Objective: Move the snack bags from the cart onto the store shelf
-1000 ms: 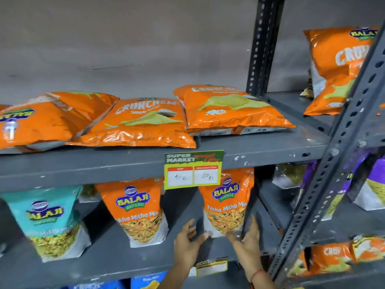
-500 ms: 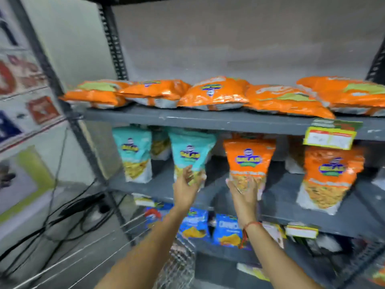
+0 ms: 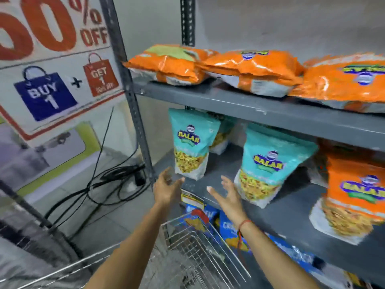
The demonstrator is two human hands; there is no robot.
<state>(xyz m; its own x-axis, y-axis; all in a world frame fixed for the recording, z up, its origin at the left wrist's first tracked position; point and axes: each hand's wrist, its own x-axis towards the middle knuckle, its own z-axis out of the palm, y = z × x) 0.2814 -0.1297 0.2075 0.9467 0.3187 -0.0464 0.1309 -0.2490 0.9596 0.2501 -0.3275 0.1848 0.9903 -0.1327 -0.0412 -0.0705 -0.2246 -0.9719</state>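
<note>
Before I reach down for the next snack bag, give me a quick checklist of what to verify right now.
1. Left hand free: ok, open and holding nothing.
2. Right hand free: ok, open and holding nothing.
3. Gap on middle shelf between the two teal bags: ok.
4. Cart within reach: ok, directly below the arms.
5. Bags left in cart: cannot tell, blurred.

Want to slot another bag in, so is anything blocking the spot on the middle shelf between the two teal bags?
Nothing visible does. The middle shelf is bare between the left teal bag and right teal bag; left hand and right hand are open and empty before it.
</note>
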